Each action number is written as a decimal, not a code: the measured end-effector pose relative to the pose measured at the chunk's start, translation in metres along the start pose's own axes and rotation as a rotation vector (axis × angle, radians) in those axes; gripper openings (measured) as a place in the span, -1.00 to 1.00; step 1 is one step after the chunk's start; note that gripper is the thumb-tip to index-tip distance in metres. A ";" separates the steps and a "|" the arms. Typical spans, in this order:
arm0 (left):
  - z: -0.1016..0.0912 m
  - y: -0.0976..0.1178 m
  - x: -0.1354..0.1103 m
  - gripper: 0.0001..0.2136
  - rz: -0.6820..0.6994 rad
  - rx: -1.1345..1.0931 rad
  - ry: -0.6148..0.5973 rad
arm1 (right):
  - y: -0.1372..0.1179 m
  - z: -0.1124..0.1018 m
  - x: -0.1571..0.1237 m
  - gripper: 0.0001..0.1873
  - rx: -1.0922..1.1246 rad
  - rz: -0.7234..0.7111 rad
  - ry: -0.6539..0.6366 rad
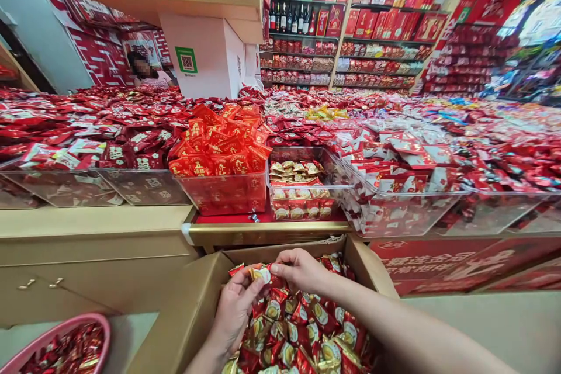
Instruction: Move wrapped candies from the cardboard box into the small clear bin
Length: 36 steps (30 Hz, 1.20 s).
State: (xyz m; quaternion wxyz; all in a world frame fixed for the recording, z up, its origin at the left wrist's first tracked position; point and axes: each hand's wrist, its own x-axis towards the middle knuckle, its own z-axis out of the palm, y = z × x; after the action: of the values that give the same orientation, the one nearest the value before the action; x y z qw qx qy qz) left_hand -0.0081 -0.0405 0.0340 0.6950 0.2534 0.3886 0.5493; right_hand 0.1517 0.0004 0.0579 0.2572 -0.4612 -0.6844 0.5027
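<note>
Over an open cardboard box (377,272), both hands meet on one small wrapped candy (264,273) in red, white and gold. My left hand (236,304) pinches its left end between thumb and fingers. The other end sits between the thumb and fingers of my right hand (302,269). Below them the box is filled with loose red and gold candy packets (302,327) of a similar look. Just behind the box, a clear plastic bin (302,187) holds the same kind of packets, stacked in rows.
A clear bin heaped with red packets (219,146) stands left of the stacked one. White-and-red packets (407,158) fill a bin to the right. A pink basket (105,333) of candies is at lower left. Shelves (307,3) line the back; a person (151,73) is behind the counter.
</note>
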 end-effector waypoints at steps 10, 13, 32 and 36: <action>-0.001 0.000 0.000 -0.75 -0.009 -0.047 0.086 | 0.003 0.001 0.000 -0.63 0.326 0.037 -0.038; 0.000 0.006 0.000 -0.82 -0.054 -0.082 0.022 | -0.002 0.001 -0.001 -0.67 0.279 0.006 -0.007; 0.000 -0.004 0.001 -0.75 -0.061 0.167 0.015 | -0.008 0.013 0.000 -0.71 0.354 0.128 -0.039; -0.004 -0.007 0.003 -0.70 -0.036 0.233 0.052 | -0.014 0.011 -0.001 -0.79 0.371 0.130 0.026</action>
State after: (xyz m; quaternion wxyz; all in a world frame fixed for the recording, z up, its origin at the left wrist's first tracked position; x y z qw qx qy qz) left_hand -0.0068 -0.0395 0.0259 0.6601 0.3111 0.4724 0.4943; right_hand 0.1379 -0.0068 0.0665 0.3134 -0.4556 -0.5456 0.6298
